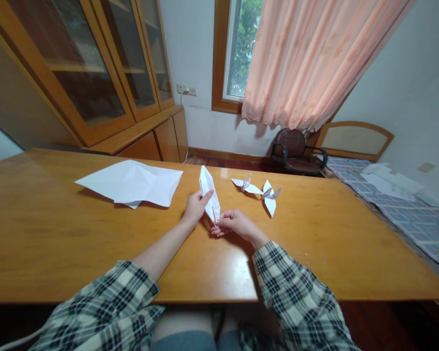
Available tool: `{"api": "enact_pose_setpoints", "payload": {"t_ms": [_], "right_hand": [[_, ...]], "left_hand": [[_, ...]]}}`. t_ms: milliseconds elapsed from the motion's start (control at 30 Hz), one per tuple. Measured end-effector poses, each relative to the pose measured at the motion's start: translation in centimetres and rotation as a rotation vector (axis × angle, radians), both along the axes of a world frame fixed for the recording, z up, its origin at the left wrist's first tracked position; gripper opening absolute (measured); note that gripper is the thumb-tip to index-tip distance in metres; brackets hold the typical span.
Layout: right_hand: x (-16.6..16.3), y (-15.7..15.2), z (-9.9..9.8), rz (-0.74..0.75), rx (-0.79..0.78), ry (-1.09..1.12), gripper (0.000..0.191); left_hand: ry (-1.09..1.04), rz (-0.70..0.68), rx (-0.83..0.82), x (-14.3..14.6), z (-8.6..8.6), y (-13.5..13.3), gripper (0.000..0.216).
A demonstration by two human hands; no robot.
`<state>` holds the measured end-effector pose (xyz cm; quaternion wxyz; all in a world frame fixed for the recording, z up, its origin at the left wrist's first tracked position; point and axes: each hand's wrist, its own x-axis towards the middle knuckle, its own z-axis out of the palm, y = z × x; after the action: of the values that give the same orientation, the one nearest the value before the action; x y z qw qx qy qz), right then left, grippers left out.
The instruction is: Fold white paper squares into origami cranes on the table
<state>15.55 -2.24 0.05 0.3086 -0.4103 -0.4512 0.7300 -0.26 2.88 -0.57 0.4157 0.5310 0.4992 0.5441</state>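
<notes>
A long, narrow piece of folded white paper [207, 183] is held tilted just above the table. My left hand [196, 206] grips its left side, thumb on top and fingers underneath. At its lower, near end my right hand [233, 223] pinches the paper between thumb and fingers, close to a slit between two flaps. Two finished paper cranes, one [246, 185] with wings spread and another [269, 197] beside it, stand on the table to the right. To the left lie creased white paper sheets [131, 183], partly overlapping.
The wooden table [314, 243] spans the view, its near edge close to my lap. Beyond it are a glass-door cabinet [95, 63], a pink curtain [307, 58], a brown armchair [294, 148] and a bed [398, 204] at the right.
</notes>
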Motion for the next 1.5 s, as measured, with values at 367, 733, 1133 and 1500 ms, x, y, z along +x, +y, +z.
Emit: {"api": "enact_pose_setpoints", "payload": {"t_ms": [367,733,1133,1500], "right_hand": [[0.2,0.0,0.3,0.007,0.083,-0.034,0.038],[0.2,0.5,0.0,-0.075,0.299,-0.093,0.039],[0.5,1.2,-0.5,-0.218,0.480,-0.265,0.043],[0.4,1.2,-0.9,-0.312,0.511,-0.369,0.049]], "left_hand": [[-0.014,-0.051,-0.028,0.5,-0.3,-0.5,0.051],[0.065,-0.132,-0.030,1.0,0.3,-1.5,0.053],[-0.055,-0.376,-0.062,1.5,-1.7,-1.0,0.051],[0.169,-0.249,0.085,1.1,-1.5,-0.9,0.038]]}}
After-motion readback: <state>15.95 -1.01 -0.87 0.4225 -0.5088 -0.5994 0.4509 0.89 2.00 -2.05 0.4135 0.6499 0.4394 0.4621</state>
